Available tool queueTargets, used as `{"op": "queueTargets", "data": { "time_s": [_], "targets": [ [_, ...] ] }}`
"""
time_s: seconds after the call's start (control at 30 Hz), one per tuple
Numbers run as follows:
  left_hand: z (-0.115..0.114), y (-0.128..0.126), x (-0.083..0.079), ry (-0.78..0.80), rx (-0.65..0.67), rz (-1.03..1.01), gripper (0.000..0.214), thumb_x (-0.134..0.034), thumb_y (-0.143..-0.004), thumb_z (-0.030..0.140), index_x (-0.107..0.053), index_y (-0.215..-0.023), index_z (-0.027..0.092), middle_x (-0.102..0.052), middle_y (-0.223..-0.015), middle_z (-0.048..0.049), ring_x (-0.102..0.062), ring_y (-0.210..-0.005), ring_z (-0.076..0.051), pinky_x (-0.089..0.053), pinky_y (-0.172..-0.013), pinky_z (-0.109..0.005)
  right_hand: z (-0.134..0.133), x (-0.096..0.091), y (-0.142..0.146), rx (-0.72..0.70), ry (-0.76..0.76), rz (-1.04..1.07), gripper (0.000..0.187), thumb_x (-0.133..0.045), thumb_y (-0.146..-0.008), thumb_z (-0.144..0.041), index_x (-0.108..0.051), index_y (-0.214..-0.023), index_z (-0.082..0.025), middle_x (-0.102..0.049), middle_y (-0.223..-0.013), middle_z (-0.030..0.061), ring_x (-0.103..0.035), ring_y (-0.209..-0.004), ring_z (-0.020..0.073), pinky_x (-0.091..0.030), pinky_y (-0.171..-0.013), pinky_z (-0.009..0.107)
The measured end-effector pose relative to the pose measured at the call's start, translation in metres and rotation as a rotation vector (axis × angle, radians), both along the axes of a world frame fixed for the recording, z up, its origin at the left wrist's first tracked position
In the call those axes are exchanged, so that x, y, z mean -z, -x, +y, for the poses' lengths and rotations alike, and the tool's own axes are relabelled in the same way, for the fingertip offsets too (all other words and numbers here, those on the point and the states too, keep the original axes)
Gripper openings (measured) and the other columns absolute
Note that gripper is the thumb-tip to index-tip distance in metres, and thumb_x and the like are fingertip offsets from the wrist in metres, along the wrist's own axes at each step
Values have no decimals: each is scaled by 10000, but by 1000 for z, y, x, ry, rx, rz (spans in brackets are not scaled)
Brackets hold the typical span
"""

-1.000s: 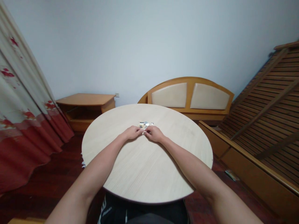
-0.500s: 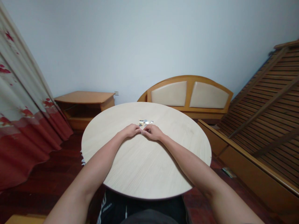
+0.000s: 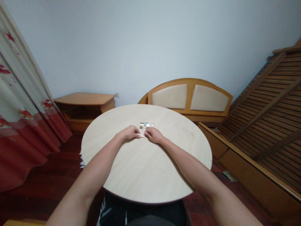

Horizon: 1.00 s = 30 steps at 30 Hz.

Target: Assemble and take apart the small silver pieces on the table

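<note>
Over the middle of a pale round table (image 3: 150, 169), my left hand (image 3: 132, 132) pinches a small, flat, pale piece (image 3: 141, 135). The piece sticks out from its fingertips to the right. My right hand (image 3: 153, 135) is just beside it, its fingers curled together close to the piece's free end. Whether those fingers hold something small, I cannot make out. Just beyond both hands lies a little heap of small flat pieces (image 3: 146, 124) in white, grey, dark and yellowish tones, too small to name.
A wooden cabinet (image 3: 87, 98) stands behind the table at left, by a red and white curtain (image 3: 25, 125). At the back is a padded headboard (image 3: 207, 98). To the right are a wooden bed rail (image 3: 244, 163) and leaning slats (image 3: 270, 110).
My hands have drawn slightly apart at the fingertips, and the pale piece in my left hand now shows more. The camera view has shifted a little.
</note>
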<state>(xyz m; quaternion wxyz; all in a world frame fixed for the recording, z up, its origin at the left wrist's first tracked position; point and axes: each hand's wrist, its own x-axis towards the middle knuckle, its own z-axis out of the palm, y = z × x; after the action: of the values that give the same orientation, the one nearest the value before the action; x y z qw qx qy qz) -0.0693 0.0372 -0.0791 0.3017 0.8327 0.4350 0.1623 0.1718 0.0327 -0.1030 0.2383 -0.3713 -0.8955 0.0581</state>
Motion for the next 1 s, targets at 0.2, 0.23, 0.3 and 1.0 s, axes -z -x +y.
{"op": "queueTargets", "data": {
  "time_s": [0.2, 0.23, 0.3, 1.0],
  "targets": [
    [0, 3, -5, 5, 38, -18, 485, -826, -763, 570, -849, -993, 144, -755, -832, -49, -595, -756, -181, -434, -712, -294, -6, -6, 1, 57, -14, -33, 365, -464, -1109, -265, -729, -881, -159, -742, -938, 93, -607, -848, 192, -421, -816, 287],
    [0, 4, -4, -1, 29, -25, 498, -824, -768, 577, -849, -1016, 146, -759, -841, -53, -600, -765, -185, -441, -716, -295, -5, -7, -1, 78, -7, -31, 362, -462, -1111, -271, -733, -897, -160, -749, -953, 95, -616, -857, 193, -422, -817, 286],
    [0, 6, -4, -9, 11, -28, 515, -812, -782, 588, -847, -1047, 148, -774, -875, -66, -614, -786, -193, -454, -723, -297, -2, -9, -7, 151, 1, -4, 346, -463, -1108, -279, -747, -951, -159, -766, -1006, 105, -640, -900, 201, -429, -829, 286],
    [9, 12, 8, -187, -115, 94, 462, -669, -908, 527, -822, -1120, 147, -793, -983, -106, -661, -841, -225, -460, -751, -314, 14, 0, -24, 307, -11, -114, 325, -554, -987, -129, -782, -1206, -202, -765, -1274, 108, -642, -1174, 253, -445, -1020, 334]
  ]
}}
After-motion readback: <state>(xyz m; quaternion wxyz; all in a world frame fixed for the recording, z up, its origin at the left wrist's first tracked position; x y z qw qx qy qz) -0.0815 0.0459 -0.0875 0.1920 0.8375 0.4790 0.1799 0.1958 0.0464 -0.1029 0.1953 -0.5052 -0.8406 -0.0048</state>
